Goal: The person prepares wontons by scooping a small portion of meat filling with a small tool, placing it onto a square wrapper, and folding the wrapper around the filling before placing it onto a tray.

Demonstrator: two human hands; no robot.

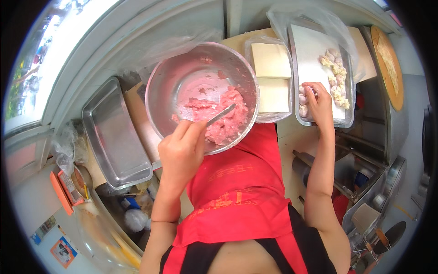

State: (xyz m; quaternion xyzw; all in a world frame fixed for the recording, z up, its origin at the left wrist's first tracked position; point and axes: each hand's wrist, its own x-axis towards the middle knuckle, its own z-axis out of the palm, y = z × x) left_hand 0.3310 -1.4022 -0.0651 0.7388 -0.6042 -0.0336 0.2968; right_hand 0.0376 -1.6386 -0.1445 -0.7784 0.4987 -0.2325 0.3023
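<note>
My left hand (182,149) grips a flat metal spreader (221,115), whose tip rests on raw minced meat (227,125) in a large round metal bowl (160,92). Two stacks of square yellow wrappers (271,61) lie in plastic beside the bowl. My right hand (319,101) is over the left side of a metal tray (349,118), its thumb and fingers close together beside folded dumplings (303,99); whether it holds one is hidden. More wrapped dumplings (338,78) sit in a rough column along the tray's right side.
An unfilled rectangular metal pan (121,137) stands at the left. Thin plastic sheeting (178,46) hangs behind the bowl and over the tray's back. At the right are a round wooden board (388,68) and a rack with pans (393,236).
</note>
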